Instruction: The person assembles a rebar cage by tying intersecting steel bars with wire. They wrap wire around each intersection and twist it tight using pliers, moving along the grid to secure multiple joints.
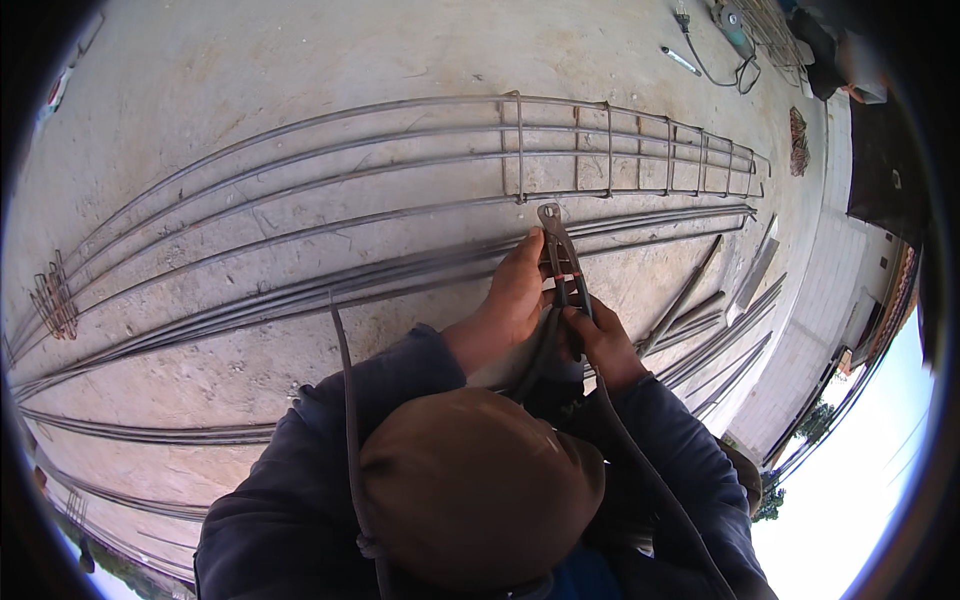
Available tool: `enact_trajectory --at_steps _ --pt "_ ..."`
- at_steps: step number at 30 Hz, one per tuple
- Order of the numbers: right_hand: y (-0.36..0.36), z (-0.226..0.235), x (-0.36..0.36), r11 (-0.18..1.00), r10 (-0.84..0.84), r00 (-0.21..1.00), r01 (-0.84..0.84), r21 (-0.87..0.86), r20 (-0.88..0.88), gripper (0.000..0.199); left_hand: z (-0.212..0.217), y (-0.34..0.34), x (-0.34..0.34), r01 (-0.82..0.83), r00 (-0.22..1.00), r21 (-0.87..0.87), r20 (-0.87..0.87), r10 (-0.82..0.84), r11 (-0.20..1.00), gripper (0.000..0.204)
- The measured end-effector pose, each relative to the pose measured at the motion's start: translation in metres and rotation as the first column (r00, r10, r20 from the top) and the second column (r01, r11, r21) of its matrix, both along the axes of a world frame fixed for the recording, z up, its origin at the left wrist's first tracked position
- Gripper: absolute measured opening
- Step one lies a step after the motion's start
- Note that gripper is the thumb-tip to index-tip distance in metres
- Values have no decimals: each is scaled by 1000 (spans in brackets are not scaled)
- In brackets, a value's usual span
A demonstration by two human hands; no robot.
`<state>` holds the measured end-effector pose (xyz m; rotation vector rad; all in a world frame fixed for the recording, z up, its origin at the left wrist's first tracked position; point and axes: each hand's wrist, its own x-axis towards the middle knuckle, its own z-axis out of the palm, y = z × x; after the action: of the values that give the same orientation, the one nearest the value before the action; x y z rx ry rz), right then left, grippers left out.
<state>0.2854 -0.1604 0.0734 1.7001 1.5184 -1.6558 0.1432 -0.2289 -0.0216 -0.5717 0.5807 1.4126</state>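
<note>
A pair of long-handled pincers [562, 250] points away from me, its rounded jaws at the far end and small red bands on its handles. My right hand [603, 345] is closed around the lower handles. Beside it, my left hand [515, 290] grips the pincers from the left, the thumb up along the tool and the fingertips curled at the handles. Whether a wire sits in the left fingers is hidden. Just beyond the jaws lies a rebar cage [610, 150] of long bars, with square stirrups at its right part.
Loose rebar [330, 290] runs beneath and left of my hands. More bars [715, 340] and a flat metal strip [757, 265] lie at right. An angle grinder [735, 30] with its cord, a marker [681, 61] and a wire bundle [799, 141] rest farther off. Stacked stirrups [54, 300] stand far left.
</note>
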Motion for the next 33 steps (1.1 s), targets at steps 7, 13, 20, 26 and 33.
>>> enact_trajectory --at_steps 7,13,20,26,33 --pt "22 63 -34 961 11 999 -22 -274 -43 65 0 -29 -18 36 999 217 23 -42 975 30" --pt "60 92 -13 923 365 931 -363 -125 0 56 30 -29 -22 9 1000 387 -1 -9 922 28" --pt "89 79 7 826 537 839 -544 -146 -85 47 41 -18 -23 157 944 220 -320 -81 963 29" --pt "60 47 7 915 348 901 -386 -116 -260 42 43 -23 -37 160 864 120 -496 -81 980 32" --pt "34 -19 -5 885 288 847 -414 -214 -446 48 29 -59 -50 319 545 -130 -786 -293 939 31"
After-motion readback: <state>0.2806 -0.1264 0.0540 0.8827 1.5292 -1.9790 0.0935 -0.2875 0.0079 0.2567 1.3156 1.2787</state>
